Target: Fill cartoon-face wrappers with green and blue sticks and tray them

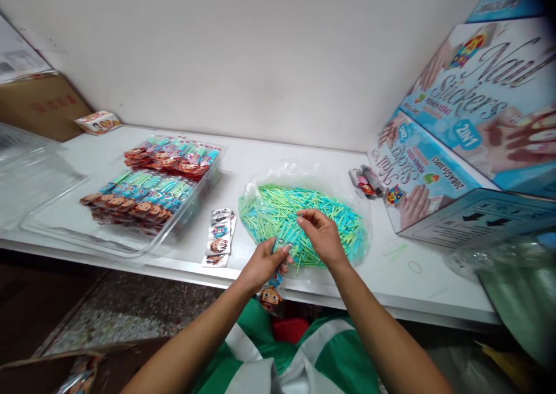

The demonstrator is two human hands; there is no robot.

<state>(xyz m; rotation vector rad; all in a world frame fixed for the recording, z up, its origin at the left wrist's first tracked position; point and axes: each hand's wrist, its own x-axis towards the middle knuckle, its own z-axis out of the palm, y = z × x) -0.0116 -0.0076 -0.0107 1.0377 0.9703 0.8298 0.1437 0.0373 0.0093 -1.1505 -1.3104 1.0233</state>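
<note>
My left hand (269,259) is closed on a small candy packet (270,297) with a cartoon face, which hangs below the fingers near the table's front edge. Blue and green tips show by its thumb. Above and to the right, my right hand (322,234) has its thumb and forefinger brought together in a pinch; anything between them is too small to make out. Both hands are over a clear plastic bag (365,232) spread open, full of thin green and blue plastic sticks (317,203). Just left of it lie several flat printed packets (220,232).
A clear plastic tray (212,179) at the left holds stacked packets with sticks (143,194). Blue Nail Stickers boxes (460,110) stand at the right, small packets (364,182) beside them. Loose sticks (396,250) and a rubber band (414,267) lie on the white table (382,278).
</note>
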